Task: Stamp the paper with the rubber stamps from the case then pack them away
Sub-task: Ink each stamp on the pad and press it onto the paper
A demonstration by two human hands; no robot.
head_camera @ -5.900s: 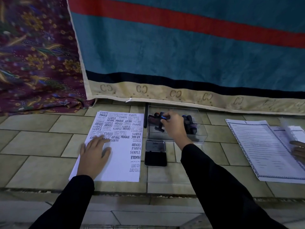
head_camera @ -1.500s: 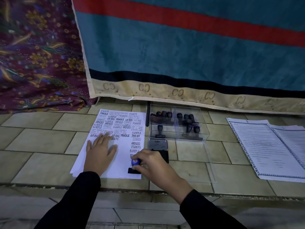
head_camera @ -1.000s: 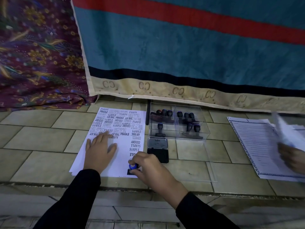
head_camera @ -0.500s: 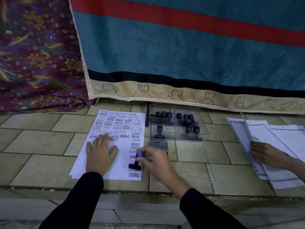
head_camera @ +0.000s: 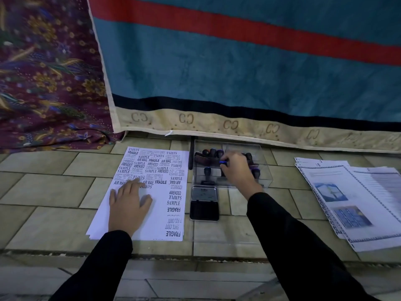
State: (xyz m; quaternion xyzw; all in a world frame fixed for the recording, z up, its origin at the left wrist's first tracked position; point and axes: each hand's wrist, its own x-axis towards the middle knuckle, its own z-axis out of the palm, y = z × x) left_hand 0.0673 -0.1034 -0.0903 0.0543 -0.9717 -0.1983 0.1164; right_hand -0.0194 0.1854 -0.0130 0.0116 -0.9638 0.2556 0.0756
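A white paper (head_camera: 160,216) covered with black stamp prints lies on the tiled floor, a fresh FRAGILE print at its lower right corner. My left hand (head_camera: 130,203) rests flat on it, fingers spread. The clear plastic stamp case (head_camera: 263,170) stands to the right of the paper with several dark rubber stamps (head_camera: 208,153) inside. My right hand (head_camera: 235,168) reaches into the case, fingers closed on a blue-topped stamp (head_camera: 223,162). An open black ink pad (head_camera: 204,210) lies in front of the case.
The case's clear lid (head_camera: 225,235) lies flat beyond the ink pad toward me. A stack of printed sheets (head_camera: 355,205) lies at the right. A teal and red hanging cloth (head_camera: 238,72) and a purple patterned cloth (head_camera: 43,72) close off the back.
My right hand pressed the blue-topped stamp on the paper's lower right, left a FRAGILE print, then carried the stamp up into the case. Another person's hand at the right sheets has gone.
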